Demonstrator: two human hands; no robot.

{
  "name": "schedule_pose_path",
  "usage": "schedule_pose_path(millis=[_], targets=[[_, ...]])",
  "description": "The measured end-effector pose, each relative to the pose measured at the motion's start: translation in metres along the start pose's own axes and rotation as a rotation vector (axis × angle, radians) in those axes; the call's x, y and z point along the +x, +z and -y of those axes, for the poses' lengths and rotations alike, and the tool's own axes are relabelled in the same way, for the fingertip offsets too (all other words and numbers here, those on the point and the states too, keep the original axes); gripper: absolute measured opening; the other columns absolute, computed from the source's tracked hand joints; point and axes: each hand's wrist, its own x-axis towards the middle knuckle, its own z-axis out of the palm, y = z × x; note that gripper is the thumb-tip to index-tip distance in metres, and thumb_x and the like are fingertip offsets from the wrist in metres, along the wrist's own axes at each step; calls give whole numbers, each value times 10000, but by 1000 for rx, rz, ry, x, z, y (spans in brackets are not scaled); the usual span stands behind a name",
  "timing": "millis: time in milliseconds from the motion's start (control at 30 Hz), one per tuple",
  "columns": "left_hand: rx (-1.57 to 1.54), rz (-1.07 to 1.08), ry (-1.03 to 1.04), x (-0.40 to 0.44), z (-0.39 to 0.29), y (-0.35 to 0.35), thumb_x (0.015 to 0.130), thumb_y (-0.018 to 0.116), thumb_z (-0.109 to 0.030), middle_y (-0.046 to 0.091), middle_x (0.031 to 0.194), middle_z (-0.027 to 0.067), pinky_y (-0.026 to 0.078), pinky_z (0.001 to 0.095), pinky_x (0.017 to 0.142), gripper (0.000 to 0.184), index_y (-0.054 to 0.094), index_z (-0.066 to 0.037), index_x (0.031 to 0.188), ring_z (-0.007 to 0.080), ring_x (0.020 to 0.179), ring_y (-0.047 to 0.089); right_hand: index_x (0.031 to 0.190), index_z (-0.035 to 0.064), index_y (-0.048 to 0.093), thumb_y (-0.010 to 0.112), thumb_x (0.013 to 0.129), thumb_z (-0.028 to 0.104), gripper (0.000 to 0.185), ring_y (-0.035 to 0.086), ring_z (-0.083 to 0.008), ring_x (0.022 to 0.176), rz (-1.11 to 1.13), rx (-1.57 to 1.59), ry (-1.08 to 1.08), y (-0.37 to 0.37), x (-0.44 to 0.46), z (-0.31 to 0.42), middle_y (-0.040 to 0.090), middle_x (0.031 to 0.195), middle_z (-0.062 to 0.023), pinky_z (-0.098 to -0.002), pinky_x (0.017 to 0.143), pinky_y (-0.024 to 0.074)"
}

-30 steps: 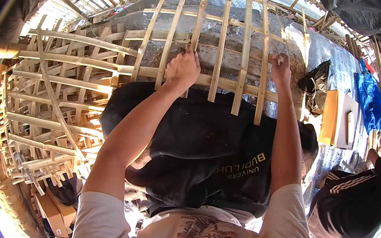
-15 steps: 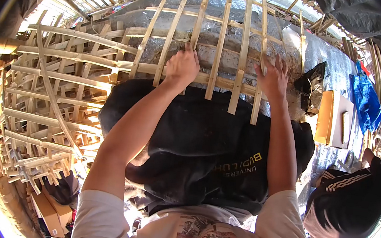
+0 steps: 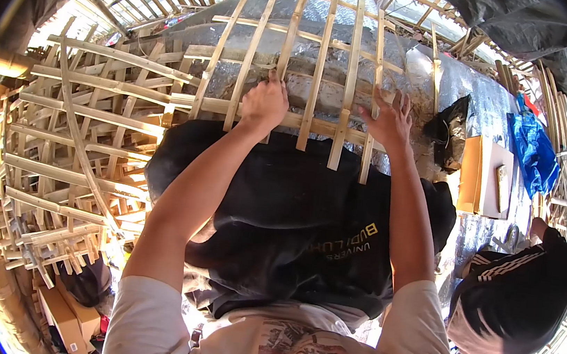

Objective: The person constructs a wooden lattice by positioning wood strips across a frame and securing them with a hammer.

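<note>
A lattice of pale bamboo strips (image 3: 316,72) lies across my lap, over a black garment (image 3: 262,181) with yellow lettering. My left hand (image 3: 265,101) is closed around something at one lengthwise strip, near a crosswise strip; its fingertips are partly hidden, and what they pinch is too small to tell. Farther right, my right hand (image 3: 389,119) has its fingers spread beside the rightmost long strip of the lattice, with nothing visible in it. The lower ends of several strips rest over the black cloth.
Stacked bamboo lattices (image 3: 86,126) stand at the left. At the right are a cardboard box (image 3: 476,174), a black plastic bag (image 3: 451,133) and a blue bag (image 3: 534,153). Another person in dark clothing (image 3: 518,295) sits at the lower right.
My right hand has opened from a closed grip and shifted left and slightly down. My left hand keeps its closed pose. The lattice's right part appears farther left in view.
</note>
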Motion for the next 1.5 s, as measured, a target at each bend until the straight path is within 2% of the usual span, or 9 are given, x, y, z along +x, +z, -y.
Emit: schedule_pose_path(millis=[167,467,633,867,1067,1167,1400,1500], targets=[[0,-22,-2,-2,-1,-2,1002,429,-277,690,937,264,558,548,779,388,524,26,1226,449,867,684,1500,429,370,598,850,678,732,-22,-457,1505,18,55,51,5,4,-2,88,1620,-271,-680,1132,196],[0,-34,8,0,2,3,988,435,-261,693,889,261,560,559,758,361,545,19,1188,452,824,688,1496,441,369,589,840,708,741,-53,-463,1501,83,160,124,-1,4,1,86,1613,-290,-686,1132,193],[-3,5,-12,4,4,5,986,441,-265,689,920,264,557,559,774,351,536,6,1188,452,853,684,1490,444,378,603,849,684,721,49,-485,1492,95,254,68,27,23,-18,201,1586,-291,-676,1132,220],[-11,5,-17,4,6,6,987,444,-278,684,972,258,552,551,808,348,524,-21,1208,450,892,678,1481,419,409,640,851,630,703,202,-498,1456,37,305,37,26,19,-17,316,1548,-268,-669,1108,281],[-9,25,-41,5,8,6,981,452,-286,687,969,256,554,545,813,364,537,-19,1213,448,891,680,1466,381,450,658,854,585,677,318,-495,1403,-13,336,-31,32,20,-20,408,1482,-275,-586,1103,346],[13,6,-44,5,10,5,980,454,-283,694,949,250,557,541,811,357,552,-22,1202,441,889,683,1475,381,435,647,869,568,668,335,-490,1396,-19,311,-46,34,20,-18,414,1470,-290,-548,1113,353],[32,-24,-44,5,10,-1,981,458,-275,698,938,247,555,537,814,328,593,-25,1145,430,903,682,1496,423,373,631,889,547,671,320,-504,1402,-19,296,-50,35,17,-14,383,1487,-299,-553,1124,337],[-11,-25,-46,4,12,-2,987,460,-288,685,966,277,531,560,862,346,584,-35,1188,458,936,665,1496,440,362,629,889,553,672,292,-506,1416,-13,307,-30,38,18,-12,345,1510,-301,-567,1120,335]])
